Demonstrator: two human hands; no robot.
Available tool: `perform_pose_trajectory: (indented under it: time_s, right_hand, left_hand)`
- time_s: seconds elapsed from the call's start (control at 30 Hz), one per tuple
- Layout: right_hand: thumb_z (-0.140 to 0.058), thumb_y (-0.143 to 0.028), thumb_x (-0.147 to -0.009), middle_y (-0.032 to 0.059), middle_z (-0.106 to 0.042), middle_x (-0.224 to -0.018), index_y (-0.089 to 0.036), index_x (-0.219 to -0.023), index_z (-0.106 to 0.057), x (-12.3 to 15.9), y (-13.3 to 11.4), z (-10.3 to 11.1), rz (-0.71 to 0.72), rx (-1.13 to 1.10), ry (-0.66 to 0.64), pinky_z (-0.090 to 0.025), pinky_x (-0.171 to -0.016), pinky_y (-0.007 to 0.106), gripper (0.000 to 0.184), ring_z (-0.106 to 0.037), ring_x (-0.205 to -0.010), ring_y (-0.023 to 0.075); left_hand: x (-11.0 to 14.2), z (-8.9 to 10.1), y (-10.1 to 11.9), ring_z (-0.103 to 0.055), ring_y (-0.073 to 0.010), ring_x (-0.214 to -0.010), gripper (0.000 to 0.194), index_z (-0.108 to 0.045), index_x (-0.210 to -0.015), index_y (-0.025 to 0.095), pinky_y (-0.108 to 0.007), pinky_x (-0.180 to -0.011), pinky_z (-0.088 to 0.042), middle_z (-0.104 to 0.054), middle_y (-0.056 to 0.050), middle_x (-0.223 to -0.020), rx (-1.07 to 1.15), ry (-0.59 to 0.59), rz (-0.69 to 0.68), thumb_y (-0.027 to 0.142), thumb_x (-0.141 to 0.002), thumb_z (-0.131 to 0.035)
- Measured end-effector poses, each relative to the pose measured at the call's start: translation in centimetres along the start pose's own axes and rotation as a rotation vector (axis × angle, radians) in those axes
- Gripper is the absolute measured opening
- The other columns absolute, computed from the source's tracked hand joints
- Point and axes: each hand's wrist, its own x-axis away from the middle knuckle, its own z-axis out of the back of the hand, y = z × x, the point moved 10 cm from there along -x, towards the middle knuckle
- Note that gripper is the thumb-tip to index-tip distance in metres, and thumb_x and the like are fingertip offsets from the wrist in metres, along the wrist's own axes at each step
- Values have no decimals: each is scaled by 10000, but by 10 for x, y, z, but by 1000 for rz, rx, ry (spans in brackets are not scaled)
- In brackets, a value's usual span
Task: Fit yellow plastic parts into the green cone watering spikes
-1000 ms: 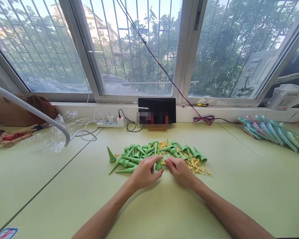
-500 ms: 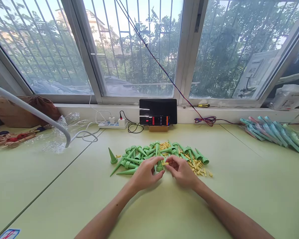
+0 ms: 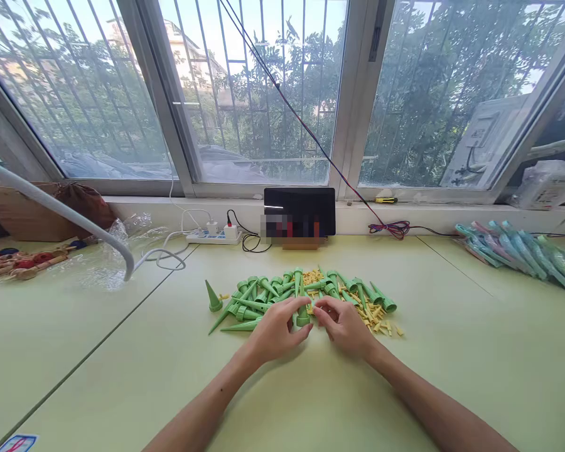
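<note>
My left hand is closed around a green plastic watering spike, which stands upright with its wide collar down and its point up. Thumb and forefinger grip it near the collar. Close against its right side, my right hand pinches a small yellow plastic valve, now mostly covered by the fingertips. Behind both hands lies a heap of similar green spikes, with loose yellow valves on the right and more at the back. One separate spike stands at the left end with a yellow valve beside it.
A dark tablet leans on a small brown stand at the back. Left of it are a power strip and cables. Packed plastic bags lie far right. A grey curved tube crosses the left side.
The yellow valve in my right fingers shows less than before, sitting closer to the spike's side. My left hand keeps its hold on the spike almost unmoved.
</note>
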Motion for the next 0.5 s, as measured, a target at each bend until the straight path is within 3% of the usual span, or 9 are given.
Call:
perform_pose_trajectory:
  time_s: [0.1, 0.23, 0.4, 0.5]
  right_hand:
    - [-568, -383, -932, -20, -573, -688, -188, -925, -597, 1, 1, -3, -22, -45, -27, -370, -513, 237, 197, -482, -520, 110]
    - [-536, -373, -952, -25, -562, -654, -192, -875, -591, 1, 1, -4, -19, -29, -41, -368, -510, 237, 204, -475, -501, 107]
    - [-446, -395, -993, -18, -541, -609, -185, -698, -548, 2, 3, -4, -15, 28, -31, -353, -508, 240, 376, -454, -500, 107]
    - [-487, -389, -975, -13, -565, -645, -188, -803, -591, 2, 2, -3, 2, 28, -15, -364, -521, 240, 284, -477, -538, 118]
  left_hand:
    - [0, 0, -1, -478, -73, -508, 355, -605, -1176, 210, -215, -515, -399, -657, -15, -902, 2, -2, 6, 242, -823, -581]
    - [0, -1, -1, -467, -69, -502, 353, -607, -1170, 207, -215, -516, -398, -654, -14, -902, -1, 1, 4, 240, -819, -586]
    - [0, -1, 0, -467, -68, -505, 363, -608, -1174, 196, -216, -524, -403, -652, -16, -892, 0, 1, -10, 231, -813, -595]
    - [0, 0, 0, -468, -69, -503, 364, -609, -1173, 199, -216, -520, -398, -651, -13, -880, 3, 8, -14, 230, -811, -595]
